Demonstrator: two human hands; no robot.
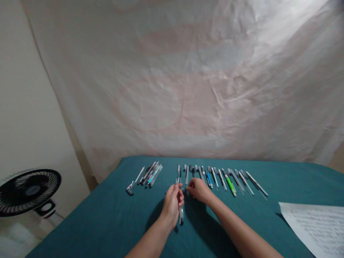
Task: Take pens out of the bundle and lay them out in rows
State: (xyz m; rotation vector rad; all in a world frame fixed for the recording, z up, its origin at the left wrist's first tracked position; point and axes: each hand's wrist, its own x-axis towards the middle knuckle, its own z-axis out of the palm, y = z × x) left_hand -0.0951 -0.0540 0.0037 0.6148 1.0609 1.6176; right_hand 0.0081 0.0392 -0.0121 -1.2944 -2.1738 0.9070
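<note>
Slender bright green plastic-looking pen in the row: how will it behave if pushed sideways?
The green pen may roll: its barrel looks rounded. The matte teal cloth beneath might add drag. Likely stiff, since it lies straight.

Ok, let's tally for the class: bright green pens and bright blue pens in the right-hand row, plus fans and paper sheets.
Bright green pen: 1
Bright blue pen: 1
Black fan: 1
Paper sheet: 1
Total: 4

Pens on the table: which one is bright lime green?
The green pen, lying to the right of the blue pen. Its vivid lime barrel sets it apart; no other pen shows that colour.
</note>
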